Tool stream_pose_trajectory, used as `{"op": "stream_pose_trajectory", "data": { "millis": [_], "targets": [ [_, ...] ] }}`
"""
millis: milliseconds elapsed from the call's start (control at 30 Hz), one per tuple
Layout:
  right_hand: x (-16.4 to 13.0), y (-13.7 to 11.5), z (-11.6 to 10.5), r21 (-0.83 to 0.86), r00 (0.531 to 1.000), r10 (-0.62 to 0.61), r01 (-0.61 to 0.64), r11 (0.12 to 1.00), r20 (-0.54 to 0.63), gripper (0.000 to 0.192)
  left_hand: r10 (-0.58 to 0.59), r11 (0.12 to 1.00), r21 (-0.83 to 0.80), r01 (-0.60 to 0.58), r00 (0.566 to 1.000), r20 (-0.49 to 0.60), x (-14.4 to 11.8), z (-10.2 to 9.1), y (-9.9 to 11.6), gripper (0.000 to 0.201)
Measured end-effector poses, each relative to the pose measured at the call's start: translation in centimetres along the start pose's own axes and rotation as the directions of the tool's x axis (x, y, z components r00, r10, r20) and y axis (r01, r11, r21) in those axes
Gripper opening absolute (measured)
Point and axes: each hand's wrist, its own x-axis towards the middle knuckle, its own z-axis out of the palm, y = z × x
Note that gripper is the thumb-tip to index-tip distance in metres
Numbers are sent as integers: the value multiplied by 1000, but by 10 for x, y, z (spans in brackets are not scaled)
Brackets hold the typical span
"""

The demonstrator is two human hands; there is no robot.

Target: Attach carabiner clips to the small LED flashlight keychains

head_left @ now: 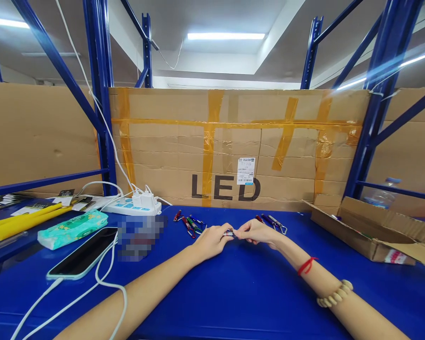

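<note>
Over the middle of the blue tabletop [233, 302], my left hand [212, 241] is closed in a pinch on a small shiny clip [229, 233] with dark and reddish parts; fingers cover most of it. The fingertips of my right hand [257, 232] pinch its right end, so the two hands meet there. Just left of my left hand lie several coloured metal clips that look like carabiners [194, 225], in red, green and blue. Behind my right hand is another small group of carabiner-like clips [274, 224], one of them silvery.
At left are a phone [83, 255] with white cables, a teal tissue pack [72, 229], a power strip [127, 206] and yellow rods [28, 222]. An open cardboard box [368, 236] stands at right. A cardboard wall [163, 151] and blue rack posts [99, 94] close off the back.
</note>
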Motion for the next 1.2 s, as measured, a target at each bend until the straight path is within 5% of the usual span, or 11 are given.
{"op": "stream_pose_trajectory", "data": {
  "millis": [467, 867, 1200],
  "targets": [
    [9, 12, 1, 29, 988, -119, 122, 992, -96, 29, 82, 991, -104, -85, 996, -29, 1, 2, 0, 18],
    [3, 10, 0, 43, 933, -359, 360, 932, -30, 18, 89, 994, -51, -93, 994, -66, -6, 8, 12, 20],
    [-1, 5, 2, -7, 961, -275, 275, 961, -41, 30, 55, 997, 58, -48, 991, -122, -5, 9, 11, 19]
  ]
}}
